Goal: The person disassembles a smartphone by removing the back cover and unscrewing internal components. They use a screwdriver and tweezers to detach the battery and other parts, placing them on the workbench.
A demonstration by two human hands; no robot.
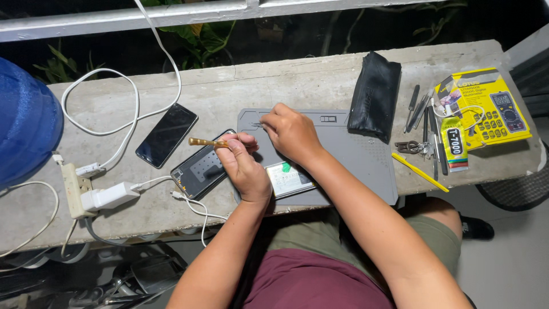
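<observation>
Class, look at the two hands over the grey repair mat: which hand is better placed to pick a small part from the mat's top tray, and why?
Probably the right hand: its fingers already pinch at the grey mat tray. The left hand is occupied, holding a gold screwdriver near the opened phone.

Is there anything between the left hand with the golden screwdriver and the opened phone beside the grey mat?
Nothing visible. The left hand holds the golden screwdriver directly above the opened phone. The right hand works apart, on the grey mat.
</observation>
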